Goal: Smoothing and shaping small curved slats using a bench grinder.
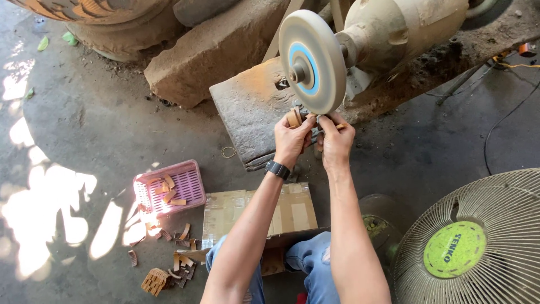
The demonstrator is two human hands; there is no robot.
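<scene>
**A:** What are the hands doing?

**B:** Both are raised to the lower edge of a pale round wheel (308,61) on a bench grinder (394,28). The left hand (291,141), with a dark watch (277,169) on its wrist, has its fingers closed around a small tan wood piece (294,117). The right hand (335,141) is just beside it, fingers pinched together on something small right under the wheel; a tan tip sticks out past them to the right, but I cannot tell whether it is the same piece or a second one.

**B:** The two hands touch or nearly touch at the thumbs.

**A:** Which way does the piece point?

**B:** The visible part stands roughly upright in the left hand, its top end aimed toward the wheel's rim. Most of it is hidden by fingers, so its full long axis is unclear.

**A:** What lies around?

**B:** The grinder sits on a stone slab (253,107) on a grey floor. Lower left is a pink basket (191,169) holding several tan pieces, with more pieces (180,262) scattered on the floor below it. A flattened taped carton (253,211) lies between the basket and the person's blue-jeaned knees. At lower right is a fan (472,242) with a green hub.
</scene>
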